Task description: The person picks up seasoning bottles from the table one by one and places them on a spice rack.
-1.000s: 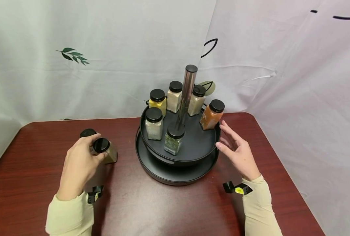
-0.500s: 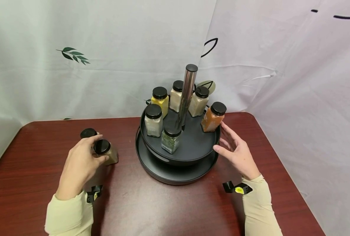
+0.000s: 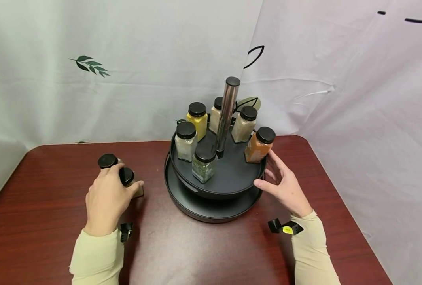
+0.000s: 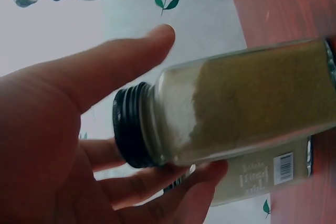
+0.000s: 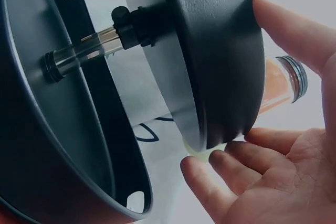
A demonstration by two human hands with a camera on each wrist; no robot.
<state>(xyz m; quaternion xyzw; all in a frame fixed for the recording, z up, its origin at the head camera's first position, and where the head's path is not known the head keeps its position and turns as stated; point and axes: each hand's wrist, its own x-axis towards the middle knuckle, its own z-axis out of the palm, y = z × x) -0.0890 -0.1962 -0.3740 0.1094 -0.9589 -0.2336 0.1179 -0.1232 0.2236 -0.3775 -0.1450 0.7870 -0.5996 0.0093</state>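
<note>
At the left of the table, my left hand [image 3: 107, 198] reaches around a black-lidded spice jar [image 4: 252, 103] of tan powder. The left wrist view shows the fingers behind this jar and the extended thumb apart from its lid. A second spice jar [image 4: 262, 171] with a barcode stands just behind it. My right hand [image 3: 285, 188] touches the right rim of the upper tray [image 3: 233, 170] of a black two-tier turntable. Its thumb and fingertips are spread along the tray's outer wall in the right wrist view. Close to those fingers stands an orange spice jar [image 3: 256, 150].
Several more jars ride on the upper tray, among them a green herb jar [image 3: 203, 168] and a yellow jar [image 3: 197, 120]. A tall post [image 3: 226, 114] rises from its middle. Below sits the wider lower tray [image 3: 211, 215]. A white curtain [image 3: 143, 99] hangs behind the table.
The upper tray has turned clockwise: the front green jar went left, the back jars right, the orange jar nearer. My left hand shifted right, its thumb swinging away from the jar. My right thumb slid forward.
</note>
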